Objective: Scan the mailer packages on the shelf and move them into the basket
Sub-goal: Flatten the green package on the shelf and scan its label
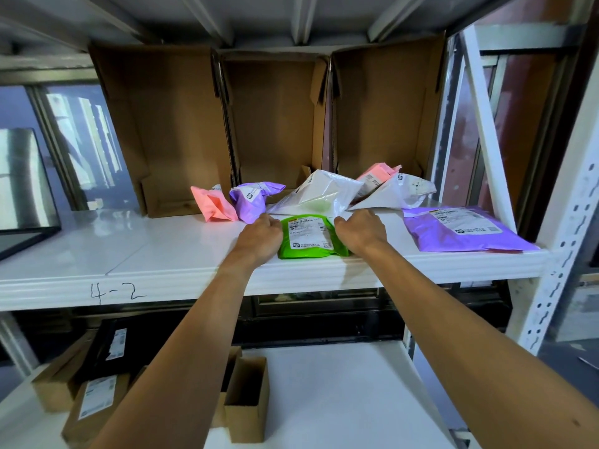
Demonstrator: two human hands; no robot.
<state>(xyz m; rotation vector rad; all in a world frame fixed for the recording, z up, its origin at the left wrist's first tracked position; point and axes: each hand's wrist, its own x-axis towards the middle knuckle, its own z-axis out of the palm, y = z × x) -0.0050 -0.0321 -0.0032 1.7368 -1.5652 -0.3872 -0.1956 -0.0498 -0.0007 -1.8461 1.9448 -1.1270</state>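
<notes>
the green mailer lies flat, label up, near the front edge of the white shelf marked 4-2. the left hand grips its 9 o'clock edge and the right hand its 3 o'clock edge, fingers curled and held together, tips hidden. from it, a pink mailer and small purple mailer sit at 10 o'clock, a white mailer at 12, a large purple mailer at 3. open cardboard boxes stand behind.
</notes>
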